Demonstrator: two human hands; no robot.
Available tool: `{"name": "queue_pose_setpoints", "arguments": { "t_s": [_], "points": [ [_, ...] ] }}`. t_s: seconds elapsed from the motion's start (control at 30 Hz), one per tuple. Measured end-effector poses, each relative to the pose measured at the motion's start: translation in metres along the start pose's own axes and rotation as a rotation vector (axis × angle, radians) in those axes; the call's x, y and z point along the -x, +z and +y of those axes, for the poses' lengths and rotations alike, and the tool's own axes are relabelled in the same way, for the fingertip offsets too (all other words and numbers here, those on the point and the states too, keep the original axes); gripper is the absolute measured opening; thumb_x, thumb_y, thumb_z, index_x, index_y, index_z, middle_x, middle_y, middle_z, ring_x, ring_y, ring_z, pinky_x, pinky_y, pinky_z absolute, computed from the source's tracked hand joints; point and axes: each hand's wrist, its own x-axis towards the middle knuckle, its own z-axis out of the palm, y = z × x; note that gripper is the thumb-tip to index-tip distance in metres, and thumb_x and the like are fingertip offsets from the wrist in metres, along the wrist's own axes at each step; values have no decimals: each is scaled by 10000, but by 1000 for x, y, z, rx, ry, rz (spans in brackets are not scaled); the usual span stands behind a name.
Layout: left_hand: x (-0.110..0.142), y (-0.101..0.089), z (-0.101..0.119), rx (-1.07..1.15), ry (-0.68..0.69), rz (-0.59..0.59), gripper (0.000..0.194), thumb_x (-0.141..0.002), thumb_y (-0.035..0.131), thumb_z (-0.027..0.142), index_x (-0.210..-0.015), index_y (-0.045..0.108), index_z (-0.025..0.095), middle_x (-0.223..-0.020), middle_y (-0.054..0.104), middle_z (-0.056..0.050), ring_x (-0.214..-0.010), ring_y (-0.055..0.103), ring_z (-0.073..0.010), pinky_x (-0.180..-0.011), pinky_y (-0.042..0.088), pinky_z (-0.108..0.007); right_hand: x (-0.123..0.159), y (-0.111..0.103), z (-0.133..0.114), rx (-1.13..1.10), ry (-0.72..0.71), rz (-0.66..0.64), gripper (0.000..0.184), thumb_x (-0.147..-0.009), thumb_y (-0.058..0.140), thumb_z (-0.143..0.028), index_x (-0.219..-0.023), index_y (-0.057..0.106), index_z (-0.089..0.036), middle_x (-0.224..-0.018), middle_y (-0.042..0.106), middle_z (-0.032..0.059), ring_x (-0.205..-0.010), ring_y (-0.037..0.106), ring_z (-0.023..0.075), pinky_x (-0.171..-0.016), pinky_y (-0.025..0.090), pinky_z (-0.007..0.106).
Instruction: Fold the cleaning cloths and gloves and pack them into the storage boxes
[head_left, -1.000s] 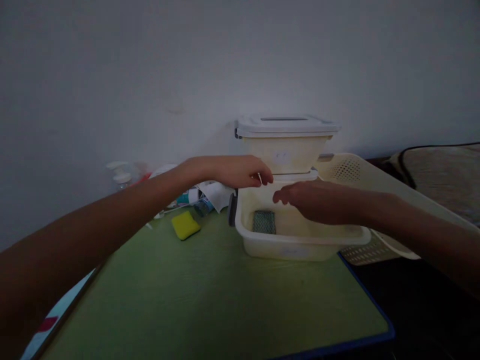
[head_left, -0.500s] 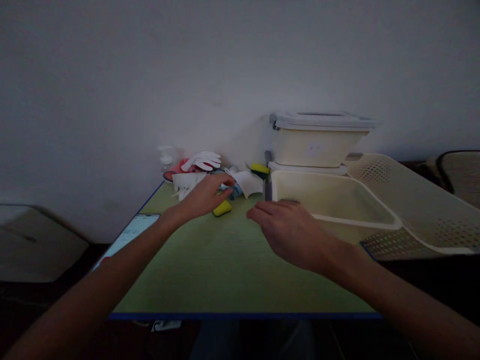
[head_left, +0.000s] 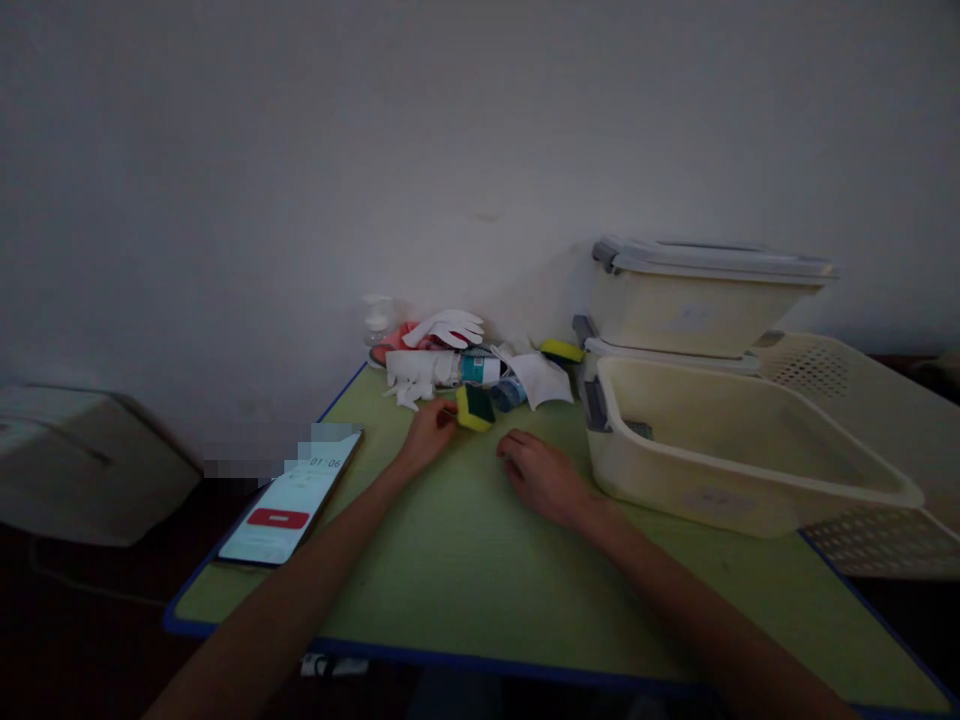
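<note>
My left hand has its fingers closed at the left edge of a yellow and dark green sponge, which is tilted with its green side turned to the right. To the right of it, my right hand is above the green table, palm down, with fingers loosely bent and nothing visible in them. Behind the hands lie white gloves, a bottle with a teal label, a clear blue-tinted bottle part, a white curved sheet and a second sponge.
An open cream bin stands at the right, with a lidded box stacked behind it. A perforated basket is further right. A phone with a lit timer lies at the left table edge. A pump bottle stands near the wall.
My left hand has come down onto the near sponge and taken hold of it, turning it. My right hand has moved away from the bin's rim. The view has shifted left.
</note>
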Motion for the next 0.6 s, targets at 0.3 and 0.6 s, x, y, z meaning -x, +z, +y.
{"name": "queue_pose_setpoints", "arguments": {
  "t_s": [0.3,0.6],
  "points": [
    [5,2,9,-53,99,-77,228,-676,497,21,-847,617,115,-790,642,-51,-685,601,-145,-662,497,-273,-3,31,11,-45,-9,126,291,-845,411,-94,-1088,566,-132,-1126,584,116,-1050,521,223,-905,417,369],
    [7,0,13,-168,148,47,378,-652,528,15,-991,600,167,-1101,548,-75,-1094,510,-217,-1011,373,-383,-1,35,8,-2,65,140,279,-859,385,-127,-1082,553,-116,-1180,560,147,-1104,497,257,-914,400,417]
  ]
}}
